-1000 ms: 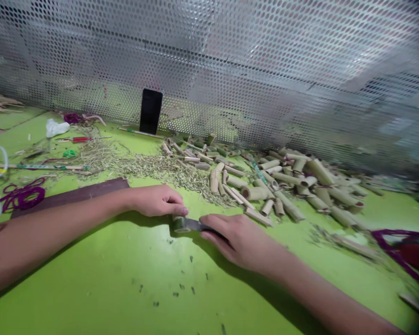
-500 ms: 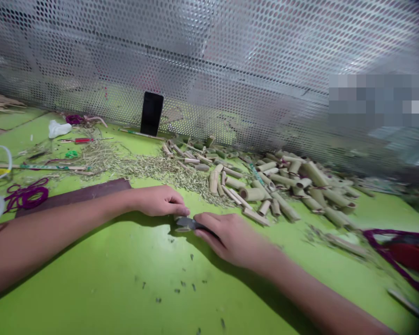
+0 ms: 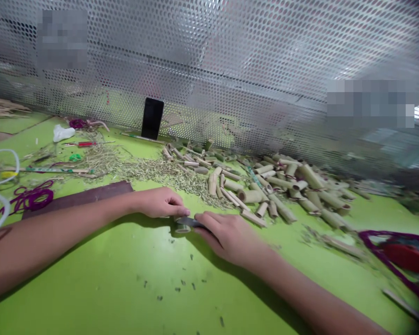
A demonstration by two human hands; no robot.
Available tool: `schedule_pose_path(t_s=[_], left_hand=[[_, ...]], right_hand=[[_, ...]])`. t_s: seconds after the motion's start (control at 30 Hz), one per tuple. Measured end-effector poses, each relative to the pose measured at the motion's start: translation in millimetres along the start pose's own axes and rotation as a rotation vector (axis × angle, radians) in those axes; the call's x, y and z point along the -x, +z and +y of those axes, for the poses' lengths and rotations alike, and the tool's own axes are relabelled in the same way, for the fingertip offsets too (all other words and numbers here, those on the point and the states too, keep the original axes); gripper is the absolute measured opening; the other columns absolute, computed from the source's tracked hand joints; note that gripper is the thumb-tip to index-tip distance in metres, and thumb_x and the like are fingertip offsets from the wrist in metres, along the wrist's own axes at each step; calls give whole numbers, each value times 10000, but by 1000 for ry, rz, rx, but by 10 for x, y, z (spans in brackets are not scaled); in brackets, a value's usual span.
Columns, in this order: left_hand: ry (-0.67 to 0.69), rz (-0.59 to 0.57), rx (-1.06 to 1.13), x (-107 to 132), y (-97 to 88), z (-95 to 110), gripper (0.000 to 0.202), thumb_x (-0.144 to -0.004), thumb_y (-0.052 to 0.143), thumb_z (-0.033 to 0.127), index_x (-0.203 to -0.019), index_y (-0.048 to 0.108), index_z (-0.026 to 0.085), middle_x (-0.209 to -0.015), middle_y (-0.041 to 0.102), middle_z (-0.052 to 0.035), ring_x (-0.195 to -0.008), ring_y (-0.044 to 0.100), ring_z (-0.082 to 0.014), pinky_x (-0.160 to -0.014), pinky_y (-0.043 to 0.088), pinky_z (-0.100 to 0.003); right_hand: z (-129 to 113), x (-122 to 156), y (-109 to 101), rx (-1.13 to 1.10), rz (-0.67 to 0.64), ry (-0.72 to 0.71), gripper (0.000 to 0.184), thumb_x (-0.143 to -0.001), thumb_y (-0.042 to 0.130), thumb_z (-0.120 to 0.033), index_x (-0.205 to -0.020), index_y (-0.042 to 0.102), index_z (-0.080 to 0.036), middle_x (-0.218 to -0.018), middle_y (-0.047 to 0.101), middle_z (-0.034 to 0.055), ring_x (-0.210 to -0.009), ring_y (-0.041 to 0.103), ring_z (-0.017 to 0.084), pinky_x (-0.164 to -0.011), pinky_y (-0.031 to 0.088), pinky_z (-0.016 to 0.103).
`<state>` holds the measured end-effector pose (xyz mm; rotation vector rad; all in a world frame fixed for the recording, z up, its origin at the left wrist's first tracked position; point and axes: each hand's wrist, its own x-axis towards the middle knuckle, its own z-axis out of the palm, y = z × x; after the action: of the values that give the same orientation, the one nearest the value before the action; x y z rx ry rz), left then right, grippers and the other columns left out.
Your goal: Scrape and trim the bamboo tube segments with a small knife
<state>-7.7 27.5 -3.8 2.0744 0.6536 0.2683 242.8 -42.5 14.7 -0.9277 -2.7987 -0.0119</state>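
Note:
My left hand (image 3: 159, 203) lies on the green table (image 3: 101, 284) with its fingers curled round a short green bamboo piece (image 3: 182, 227). My right hand (image 3: 229, 235) is closed on a knife whose grey blade (image 3: 188, 222) rests across the top of that piece. Both hands meet at the middle of the table. Small dark chips lie scattered on the surface in front of them.
A heap of cut bamboo tubes (image 3: 282, 186) lies to the right, thin shavings (image 3: 153, 170) behind the hands. A black phone (image 3: 152, 118) leans on the perforated metal screen (image 3: 230, 70). A brown board (image 3: 80, 195), purple cord (image 3: 31, 197) and a red-handled tool (image 3: 84, 144) are at left.
My right hand has slid left, bringing the blade further over the bamboo piece. My left hand has stayed put.

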Motion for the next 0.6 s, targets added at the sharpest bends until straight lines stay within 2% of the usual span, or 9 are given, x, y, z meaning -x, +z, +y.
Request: schedule_pose_path(t_s=[0.13, 0.37, 0.6], left_hand=[[22, -10, 32, 22, 1, -13, 561, -982, 521, 652, -695, 584, 174, -686, 533, -12, -633, 474, -150, -604, 334, -291], [19, -16, -3, 18, 2, 23, 470, -1009, 517, 538, -712, 566, 178, -708, 535, -13, -668, 487, -156, -638, 357, -298], [27, -28, -5, 13, -2, 28, 458, -1017, 506, 537, -747, 595, 176, -745, 583, -22, -702, 522, -167, -662, 372, -302]], right_hand=[[7, 39, -2, -20, -7, 0, 334, -1133, 377, -305, -986, 641, -160, -711, 658, 11, -540, 571, 120, -528, 352, 251], [3, 17, 32, 13, 12, -6, 367, -1143, 357, -334, -1007, 652, -163, -740, 683, 20, -559, 577, 121, -517, 341, 251], [-44, -12, 5, -36, -21, 36, 358, -1139, 363, -351, -981, 634, -178, -711, 672, 10, -542, 578, 128, -517, 340, 256]])
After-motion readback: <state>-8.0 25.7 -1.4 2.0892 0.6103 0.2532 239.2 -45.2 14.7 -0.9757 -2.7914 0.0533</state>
